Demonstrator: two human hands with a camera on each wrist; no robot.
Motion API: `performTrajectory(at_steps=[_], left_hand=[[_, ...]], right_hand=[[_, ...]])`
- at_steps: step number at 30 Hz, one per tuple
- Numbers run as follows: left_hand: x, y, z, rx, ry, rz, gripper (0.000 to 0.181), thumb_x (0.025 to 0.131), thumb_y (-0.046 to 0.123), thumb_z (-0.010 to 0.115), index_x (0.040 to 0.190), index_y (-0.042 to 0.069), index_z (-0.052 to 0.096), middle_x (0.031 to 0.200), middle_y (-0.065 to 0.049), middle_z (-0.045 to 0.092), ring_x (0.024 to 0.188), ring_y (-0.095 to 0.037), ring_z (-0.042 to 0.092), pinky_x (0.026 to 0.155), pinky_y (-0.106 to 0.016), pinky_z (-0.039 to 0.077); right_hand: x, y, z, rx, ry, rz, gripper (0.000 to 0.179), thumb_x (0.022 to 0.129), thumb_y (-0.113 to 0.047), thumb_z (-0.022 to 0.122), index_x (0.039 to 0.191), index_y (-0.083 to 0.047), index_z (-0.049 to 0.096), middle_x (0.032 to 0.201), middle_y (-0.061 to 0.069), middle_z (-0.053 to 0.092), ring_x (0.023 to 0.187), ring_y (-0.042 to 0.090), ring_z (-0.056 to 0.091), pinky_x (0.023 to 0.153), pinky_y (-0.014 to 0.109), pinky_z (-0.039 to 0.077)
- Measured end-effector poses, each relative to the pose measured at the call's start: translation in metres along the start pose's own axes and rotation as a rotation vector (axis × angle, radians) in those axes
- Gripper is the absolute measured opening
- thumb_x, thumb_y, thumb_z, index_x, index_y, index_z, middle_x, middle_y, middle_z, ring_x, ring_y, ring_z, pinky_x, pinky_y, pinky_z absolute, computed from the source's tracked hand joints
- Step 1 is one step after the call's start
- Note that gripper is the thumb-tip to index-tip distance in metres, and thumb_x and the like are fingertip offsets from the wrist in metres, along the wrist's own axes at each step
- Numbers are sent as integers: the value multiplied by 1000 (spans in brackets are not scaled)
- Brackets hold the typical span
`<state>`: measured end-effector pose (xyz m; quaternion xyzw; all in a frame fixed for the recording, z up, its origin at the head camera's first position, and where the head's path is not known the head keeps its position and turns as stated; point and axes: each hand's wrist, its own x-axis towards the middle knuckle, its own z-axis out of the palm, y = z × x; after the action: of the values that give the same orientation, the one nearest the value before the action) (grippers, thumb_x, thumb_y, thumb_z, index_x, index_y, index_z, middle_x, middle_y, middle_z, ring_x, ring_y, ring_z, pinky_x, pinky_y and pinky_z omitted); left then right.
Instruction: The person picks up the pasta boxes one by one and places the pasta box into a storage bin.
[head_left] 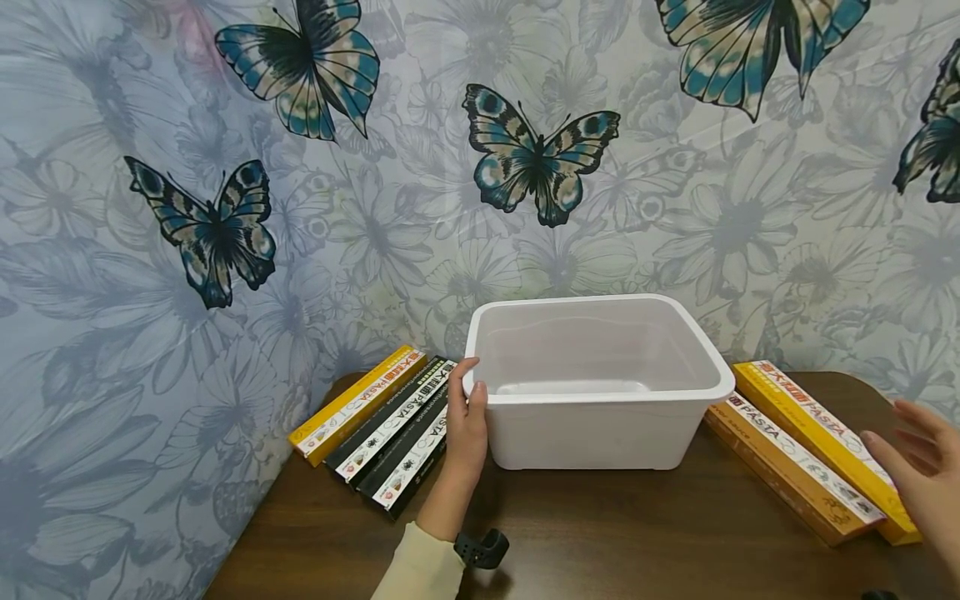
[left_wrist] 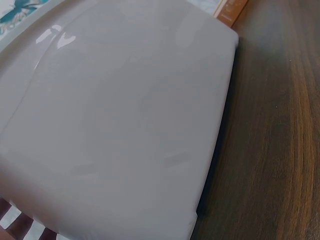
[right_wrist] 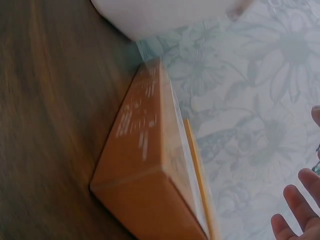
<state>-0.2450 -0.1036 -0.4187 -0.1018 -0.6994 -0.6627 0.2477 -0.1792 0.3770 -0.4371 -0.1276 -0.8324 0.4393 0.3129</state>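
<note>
A white plastic tub [head_left: 588, 433] stands on the brown table. My left hand [head_left: 467, 417] holds its left side at the rim, the thumb near the front corner. In the left wrist view the tub's wall [left_wrist: 120, 115] fills most of the picture. At the far right, my right hand [head_left: 926, 475] is over the near end of a yellow pasta box [head_left: 821, 442], fingers spread and holding nothing. Beside that box, nearer the tub, lies an orange-brown pasta box [head_left: 795, 475]. The right wrist view shows this brown box [right_wrist: 132, 135] close up, with right-hand fingers [right_wrist: 300, 205] apart from it.
Left of the tub lie a yellow pasta box [head_left: 360, 400] and two black pasta boxes, the outer one [head_left: 386, 425] and the inner one [head_left: 408, 467], side by side. A wall with butterfly-patterned covering [head_left: 375, 242] rises behind the table [head_left: 570, 533].
</note>
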Motion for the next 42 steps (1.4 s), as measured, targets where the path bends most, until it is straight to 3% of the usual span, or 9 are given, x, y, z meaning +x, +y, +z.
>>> performTrajectory(at_steps=[3, 6, 10, 14, 21, 27, 35, 42], left_hand=[[0, -1, 0, 3, 1, 1, 44, 99, 32, 43, 141, 19, 44, 151, -10, 42, 130, -28, 46, 106, -50, 36], [0, -1, 0, 6, 2, 3, 44, 99, 31, 44, 141, 18, 44, 151, -10, 42, 130, -30, 46, 105, -50, 37], [0, -1, 0, 6, 2, -1, 44, 99, 32, 43, 141, 20, 44, 150, -11, 43, 130, -32, 46, 104, -49, 38], [0, -1, 0, 8, 3, -3, 43, 99, 32, 43, 141, 20, 44, 149, -11, 43, 129, -31, 46, 104, -49, 38], [0, -2, 0, 14, 10, 10, 43, 99, 31, 44, 140, 19, 44, 149, -11, 44, 129, -29, 47, 104, -50, 38], [0, -2, 0, 6, 6, 13, 44, 99, 31, 44, 141, 18, 44, 149, -12, 44, 129, -31, 46, 104, -49, 38], [1, -2, 0, 6, 2, 20, 44, 99, 32, 43, 141, 19, 44, 149, -12, 43, 130, -32, 46, 104, -50, 38], [0, 0, -1, 0, 3, 17, 44, 99, 31, 43, 141, 18, 44, 149, -12, 43, 128, -31, 46, 104, -50, 38]], right_hand=[[4, 9, -2, -41, -23, 32, 65, 102, -21, 52, 159, -27, 22, 167, -1, 20, 147, -3, 22, 124, 25, 12], [8, 16, -4, -87, -49, 50, 69, 102, -23, 52, 161, -26, 17, 168, 10, 16, 155, 22, 18, 126, 34, 12], [10, 25, -7, -137, -80, 68, 72, 100, -24, 54, 161, -14, 17, 166, 22, 13, 152, 42, 20, 125, 53, 14], [14, 34, -11, -196, -128, 72, 78, 99, -25, 57, 157, 4, 14, 160, 36, 12, 140, 62, 21, 114, 70, 18], [20, 62, -15, -251, -198, 124, 87, 98, -34, 58, 157, 5, 7, 158, 39, 7, 135, 67, 23, 109, 73, 21], [24, 82, -18, -302, -261, 105, 89, 98, -37, 57, 157, 5, 5, 156, 42, 9, 122, 67, 32, 107, 71, 25], [26, 98, -16, -288, -313, 137, 92, 99, -39, 56, 155, 8, 2, 153, 46, 8, 131, 69, 23, 105, 74, 24], [19, 101, -14, -250, -318, 90, 93, 97, -34, 61, 155, 8, 1, 154, 45, 2, 135, 68, 16, 104, 75, 22]])
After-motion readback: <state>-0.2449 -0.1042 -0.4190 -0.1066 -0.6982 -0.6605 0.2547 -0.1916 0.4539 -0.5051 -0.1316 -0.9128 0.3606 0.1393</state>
